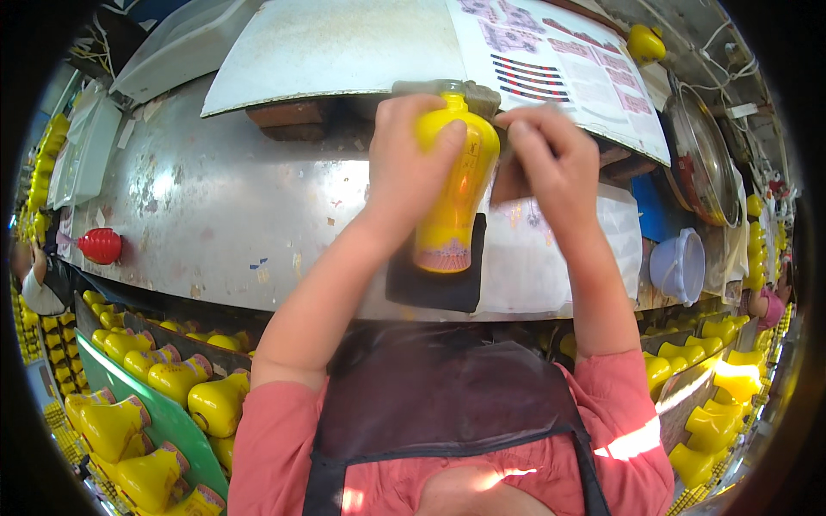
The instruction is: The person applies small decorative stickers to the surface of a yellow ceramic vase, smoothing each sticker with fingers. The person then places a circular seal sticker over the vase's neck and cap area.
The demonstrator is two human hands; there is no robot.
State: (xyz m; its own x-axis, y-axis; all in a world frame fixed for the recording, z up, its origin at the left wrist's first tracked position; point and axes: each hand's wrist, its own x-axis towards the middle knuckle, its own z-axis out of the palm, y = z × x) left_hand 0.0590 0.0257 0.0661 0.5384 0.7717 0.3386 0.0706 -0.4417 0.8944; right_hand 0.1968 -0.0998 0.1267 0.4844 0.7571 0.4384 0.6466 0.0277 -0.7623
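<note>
A glossy yellow vase-shaped bottle (473,193) with a narrow neck and a patterned pink-and-blue band at its base lies tilted, neck away from me. My left hand (406,159) is closed round its upper left side, thumb across the front. Under the base lies a black pad (434,288) at the table's near edge. Just right of the bottle, my right hand (555,159) is closed with fingers pinched, slightly blurred. A flat brown piece (511,182) shows beneath those fingers, seemingly held by them. Behind the neck sits a folded grey-brown cloth (483,99).
A white board (344,43) with printed decal sheets (551,52) rests on bricks (288,116) over the metal table (206,189). A red ribbed object (101,246) stands left, a pale bucket (678,267) right. Many yellow bottles (181,374) fill racks on both sides.
</note>
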